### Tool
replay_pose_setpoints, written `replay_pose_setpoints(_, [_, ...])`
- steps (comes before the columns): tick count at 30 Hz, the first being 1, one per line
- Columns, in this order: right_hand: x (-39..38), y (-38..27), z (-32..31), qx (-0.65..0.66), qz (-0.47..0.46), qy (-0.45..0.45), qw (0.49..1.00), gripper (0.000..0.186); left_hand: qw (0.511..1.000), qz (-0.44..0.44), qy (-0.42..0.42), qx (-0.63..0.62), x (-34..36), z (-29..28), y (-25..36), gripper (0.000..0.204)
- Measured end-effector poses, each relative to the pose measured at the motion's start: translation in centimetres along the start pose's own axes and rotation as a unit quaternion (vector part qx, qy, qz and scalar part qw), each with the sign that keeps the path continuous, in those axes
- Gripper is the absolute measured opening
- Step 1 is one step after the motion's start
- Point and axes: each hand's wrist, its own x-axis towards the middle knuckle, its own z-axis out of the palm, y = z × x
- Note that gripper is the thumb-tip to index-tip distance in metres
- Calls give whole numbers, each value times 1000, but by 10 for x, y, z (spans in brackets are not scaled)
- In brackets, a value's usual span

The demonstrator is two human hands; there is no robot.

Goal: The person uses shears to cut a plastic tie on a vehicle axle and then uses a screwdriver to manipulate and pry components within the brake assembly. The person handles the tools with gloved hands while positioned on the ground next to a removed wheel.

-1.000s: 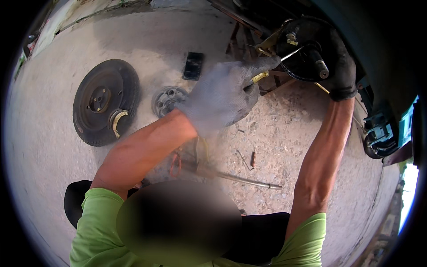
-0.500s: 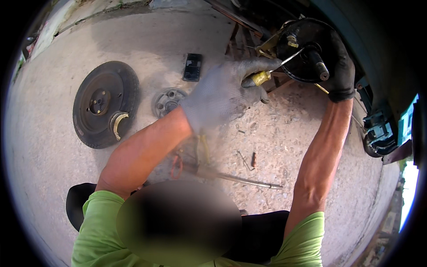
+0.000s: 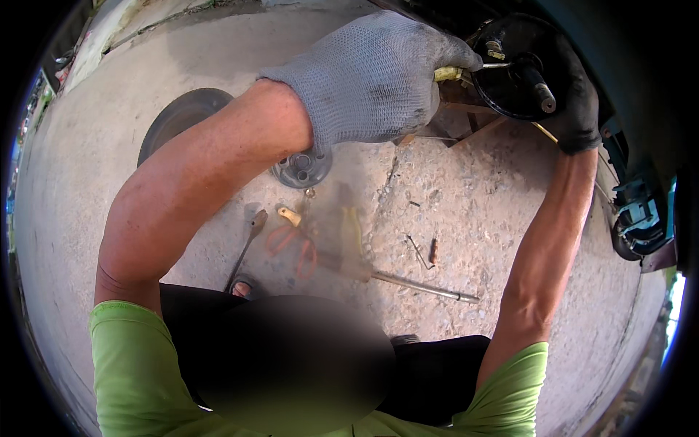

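Concrete ground (image 3: pixel 510 240), pale and cracked, served as the working floor, and the black backing plate (image 3: pixel 520 69) at the upper right is the landmark for everything else. Far to the left of that plate and lower, a dark brake drum (image 3: pixel 178 120) lay flat, partly hidden by the person's left forearm. Nearer the plate, still to its left and below, sat a round grey hub (image 3: pixel 302 167). Below the hub, well down from the plate, lay a dark flat bar (image 3: pixel 246 244), orange-handled pliers (image 3: pixel 291 244) and a long metal rod (image 3: pixel 422 286), with small loose bits scattered beside them. The left hand (image 3: pixel 371 76), in a grey knit glove, was just left of the plate, its fingers curled tight around the yellowish handle of a tool (image 3: pixel 455 72) whose thin metal shaft reached onto the plate's face. A short axle stub (image 3: pixel 542 91) stuck out from the plate's middle. The right hand (image 3: pixel 579 109), in a black glove, gripped the plate's right edge, fingers wrapped over the rim. Right of the plate and lower, dark vehicle parts (image 3: pixel 637 218) hung in shadow.
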Motion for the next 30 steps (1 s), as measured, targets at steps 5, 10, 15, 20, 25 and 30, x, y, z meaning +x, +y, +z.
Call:
replay_pose_setpoints(5, [-4, -13, 2, 49, 19, 38, 998, 39, 969, -85, -200, -117, 25, -52, 19, 51])
replay_pose_setpoints(10, [-3, -3, -1, 19, 2, 51, 999, 38, 967, -71, -170, -178, 15, -51, 18, 51])
replay_pose_setpoints(15, [4, 4, -23, -85, -86, 50, 991, 39, 1000, -24, -19, -7, 1, 4, 11, 44])
replay_pose_setpoints(20, [-8, -3, -8, -129, -86, -17, 988, 48, 993, -93, -12, -75, -4, 7, 24, 37])
replay_pose_setpoints(25, [-14, -2, 6, -327, -133, 27, 935, 49, 991, -89, -4, -99, -5, 13, 10, 40])
replay_pose_setpoints(30, [-13, -1, -1, -428, -206, 18, 880, 52, 981, -65, -12, -181, 1, 18, -14, 40])
